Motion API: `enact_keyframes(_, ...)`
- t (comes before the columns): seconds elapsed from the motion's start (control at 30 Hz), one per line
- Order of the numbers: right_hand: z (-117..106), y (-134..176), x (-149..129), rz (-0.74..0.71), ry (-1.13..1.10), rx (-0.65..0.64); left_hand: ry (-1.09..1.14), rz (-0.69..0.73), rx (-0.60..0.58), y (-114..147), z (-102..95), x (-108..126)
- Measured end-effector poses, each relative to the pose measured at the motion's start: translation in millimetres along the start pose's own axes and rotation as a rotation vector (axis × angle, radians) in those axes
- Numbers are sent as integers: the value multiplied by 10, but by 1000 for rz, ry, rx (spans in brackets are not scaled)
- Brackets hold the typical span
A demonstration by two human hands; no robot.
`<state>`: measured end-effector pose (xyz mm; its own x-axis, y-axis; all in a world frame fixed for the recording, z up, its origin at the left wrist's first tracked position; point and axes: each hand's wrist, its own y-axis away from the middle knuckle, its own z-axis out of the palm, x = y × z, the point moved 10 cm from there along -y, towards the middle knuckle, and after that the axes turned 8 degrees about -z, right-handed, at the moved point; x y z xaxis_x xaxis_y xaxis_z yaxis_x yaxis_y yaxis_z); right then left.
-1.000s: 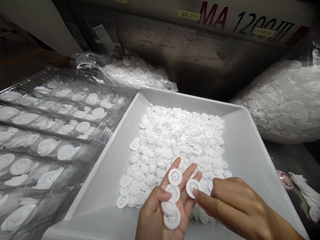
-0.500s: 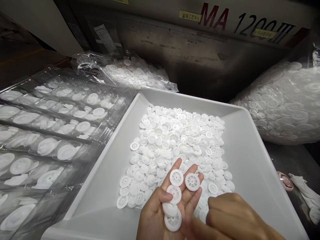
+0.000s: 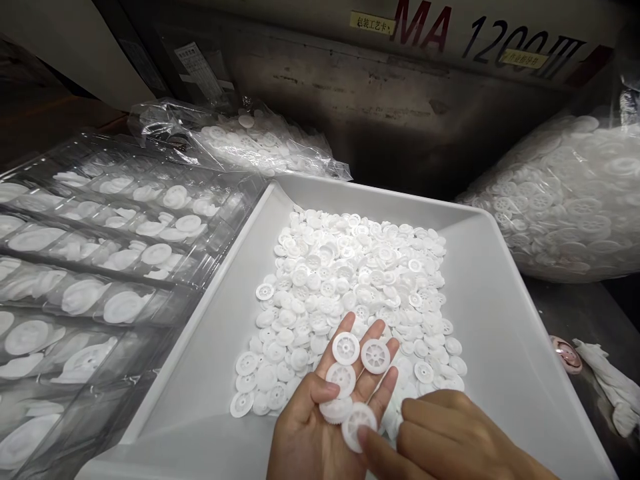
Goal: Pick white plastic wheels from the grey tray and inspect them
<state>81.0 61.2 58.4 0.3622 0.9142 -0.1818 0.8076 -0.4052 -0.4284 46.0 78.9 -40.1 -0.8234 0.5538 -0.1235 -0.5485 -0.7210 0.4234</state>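
Observation:
My left hand (image 3: 320, 420) lies palm up over the pile, with its fingers spread. Several small white plastic gears (image 3: 375, 356) with spoked centres rest on its palm and fingers, and its thumb presses on one of them. From the lower right reaches my right hand (image 3: 445, 433), its fingers curled. One of its fingertips is on the edge of the lowest gear (image 3: 358, 424) in the palm; whether the thumb pinches it from below is hidden. Beneath both hands, a heap of the same white gears (image 3: 345, 273) covers the bottom of a grey plastic bin (image 3: 200, 373).
Clear plastic trays (image 3: 165, 300) with white parts in their compartments are stacked at the left. Behind the bin lies a clear bag (image 3: 260, 143) of white parts. A bigger full bag (image 3: 575, 200) stands at the right, near a white glove (image 3: 605, 380). A machine wall (image 3: 325, 73) rises behind.
The lowest gear in my left palm has shifted right, away from the one above it, with my right fingertip now on it. The view has shifted slightly.

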Motion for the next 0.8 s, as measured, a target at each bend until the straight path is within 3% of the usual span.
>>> enact_keyframes(0.43,62,262,289,84,-254,-35,0,41,-35,17,51,43)
enact_keyframes(0.63,-21,229,230,29,-298,33,18,54,-4,10,6,57)
enact_keyframes(0.8,-149,145,429,187,-443,141,29,59,68,16,-80,55)
